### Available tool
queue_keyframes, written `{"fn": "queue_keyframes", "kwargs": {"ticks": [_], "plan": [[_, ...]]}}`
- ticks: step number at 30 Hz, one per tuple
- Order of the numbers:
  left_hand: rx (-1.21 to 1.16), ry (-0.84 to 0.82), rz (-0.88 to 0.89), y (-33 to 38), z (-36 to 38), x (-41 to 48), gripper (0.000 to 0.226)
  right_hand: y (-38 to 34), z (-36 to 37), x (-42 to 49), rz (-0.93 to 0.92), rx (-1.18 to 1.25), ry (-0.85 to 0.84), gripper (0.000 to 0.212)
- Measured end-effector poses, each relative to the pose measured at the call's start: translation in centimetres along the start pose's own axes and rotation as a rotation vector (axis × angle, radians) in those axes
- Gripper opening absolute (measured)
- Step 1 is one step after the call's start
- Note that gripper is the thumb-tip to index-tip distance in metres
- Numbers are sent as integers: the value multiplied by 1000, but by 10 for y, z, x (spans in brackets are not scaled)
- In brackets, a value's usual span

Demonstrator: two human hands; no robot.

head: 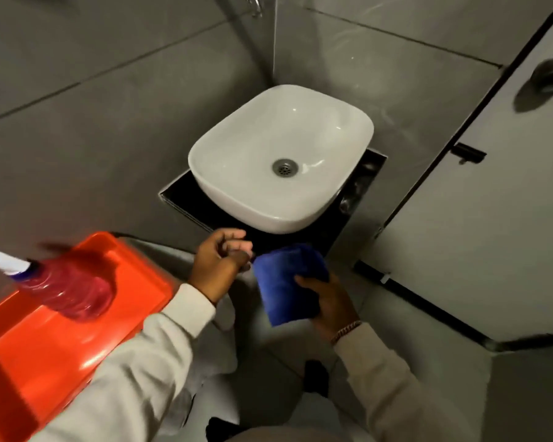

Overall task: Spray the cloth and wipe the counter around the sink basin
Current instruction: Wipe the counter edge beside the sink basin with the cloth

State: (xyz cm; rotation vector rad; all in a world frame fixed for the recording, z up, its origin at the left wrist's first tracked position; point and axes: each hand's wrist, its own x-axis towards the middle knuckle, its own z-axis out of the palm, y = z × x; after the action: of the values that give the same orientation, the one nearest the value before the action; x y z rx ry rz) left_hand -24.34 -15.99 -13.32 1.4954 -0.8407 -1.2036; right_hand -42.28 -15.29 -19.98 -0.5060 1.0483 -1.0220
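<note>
One white sink basin (280, 154) sits on one black tabletop (361, 193). One blue cloth (288, 279) is gripped in the right hand (328, 301), just before the tabletop's front edge. The left hand (219, 258), fingers curled loosely, holds nothing. One pink spray bottle (66, 290) lies on one orange tray (61, 339); no label legible.

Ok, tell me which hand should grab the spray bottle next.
Probably left. The left hand is empty and nearer the spray bottle on the orange tray; the right hand holds the cloth.

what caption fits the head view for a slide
Right hand holds a blue cloth below the white basin; spray bottle rests on orange tray.
</note>
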Motion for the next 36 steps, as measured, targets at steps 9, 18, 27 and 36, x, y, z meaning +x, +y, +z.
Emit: {"fn": "queue_keyframes", "kwargs": {"ticks": [9, 18, 27, 36], "plan": [[576, 26, 383, 15, 72, 64, 38, -18, -71, 74, -883, -1364, -134, 52], [1515, -97, 309, -11, 105, 88, 68, 8, -81, 96, -712, -1729, -288, 47], [1536, -115, 194, -4, 112, 90, 74, -16, -92, 115, -696, -1666, -263, 38], [1612, -55, 156, -7, 119, 94, 80, -47, -120, 146, -758, -1827, -422, 48]]}}
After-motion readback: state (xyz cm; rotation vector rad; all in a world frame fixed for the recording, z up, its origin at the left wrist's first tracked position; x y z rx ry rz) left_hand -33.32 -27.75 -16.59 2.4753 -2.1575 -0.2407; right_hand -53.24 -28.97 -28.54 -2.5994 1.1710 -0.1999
